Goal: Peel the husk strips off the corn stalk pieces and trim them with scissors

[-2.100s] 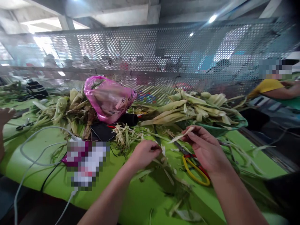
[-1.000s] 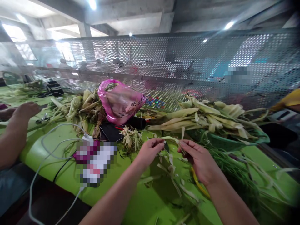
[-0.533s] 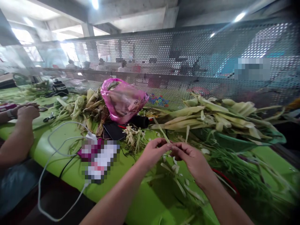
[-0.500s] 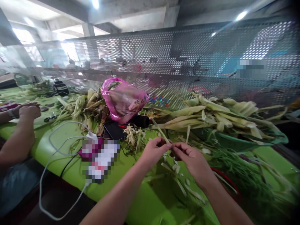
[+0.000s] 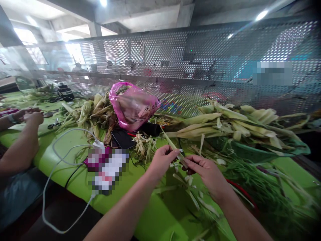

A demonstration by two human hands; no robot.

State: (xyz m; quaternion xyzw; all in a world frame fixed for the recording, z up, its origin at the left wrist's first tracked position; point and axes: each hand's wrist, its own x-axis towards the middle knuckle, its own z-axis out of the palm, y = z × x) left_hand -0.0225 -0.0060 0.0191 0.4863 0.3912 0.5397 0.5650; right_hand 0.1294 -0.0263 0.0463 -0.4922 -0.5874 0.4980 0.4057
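A narrow pale-green strip of corn husk [image 5: 170, 141] slants between my two hands over the green table. My left hand [image 5: 165, 159] pinches it around its middle between thumb and fingers. Just to the right, my right hand [image 5: 199, 167] grips the strip's lower end with thumb and forefinger; its other fingers curl underneath. Cut husk scraps [image 5: 192, 197] lie on the table below the hands. Behind my left hand sits a small bunch of finished-looking husk flowers [image 5: 142, 144], too small to make out in detail.
A pink plastic bag [image 5: 134, 107] stands behind. Corn husks [image 5: 235, 124] fill a green basket [image 5: 288, 150] at the right, near thin green strands [image 5: 255, 187]. A phone [image 5: 110, 172] with a white cable lies left. Another person's hands [image 5: 32, 117] rest at far left by scissors [image 5: 54, 124].
My hands have moved slightly apart along the husk strip, so more of it shows between them. The view has shifted a little.
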